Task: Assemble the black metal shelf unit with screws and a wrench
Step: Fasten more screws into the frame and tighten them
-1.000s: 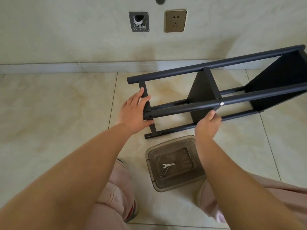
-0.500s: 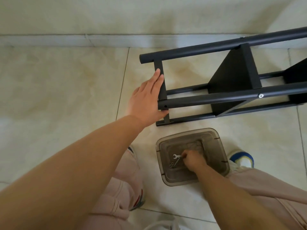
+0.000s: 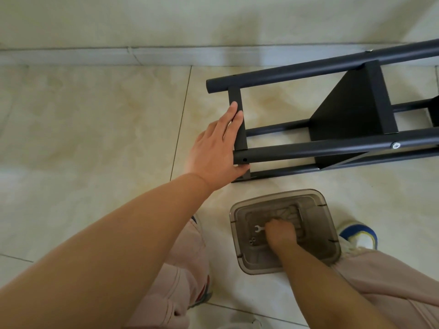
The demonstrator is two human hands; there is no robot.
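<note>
The black metal shelf unit (image 3: 308,148) lies on its side on the tiled floor, running off to the right. A silver screw (image 3: 396,145) sits in its near tube, and a bare hole (image 3: 244,159) shows at that tube's left end. My left hand (image 3: 213,150) rests on the end crossbar with straight fingers, the thumb under the tube end. My right hand (image 3: 281,233) is down inside a smoky clear plastic bin (image 3: 330,210), fingers curled round the handle of a small silver wrench (image 3: 258,229). A few small screws (image 3: 252,241) lie beside it in the bin.
The wall and its baseboard (image 3: 118,55) run just behind the shelf. My knees in pink trousers and my shoes (image 3: 361,236) flank the bin. Bare tiled floor (image 3: 83,138) spreads to the left.
My right hand left the shelf's near tube, dropped into the bin and closed on the wrench. The view tilted down. My left hand stayed on the end crossbar.
</note>
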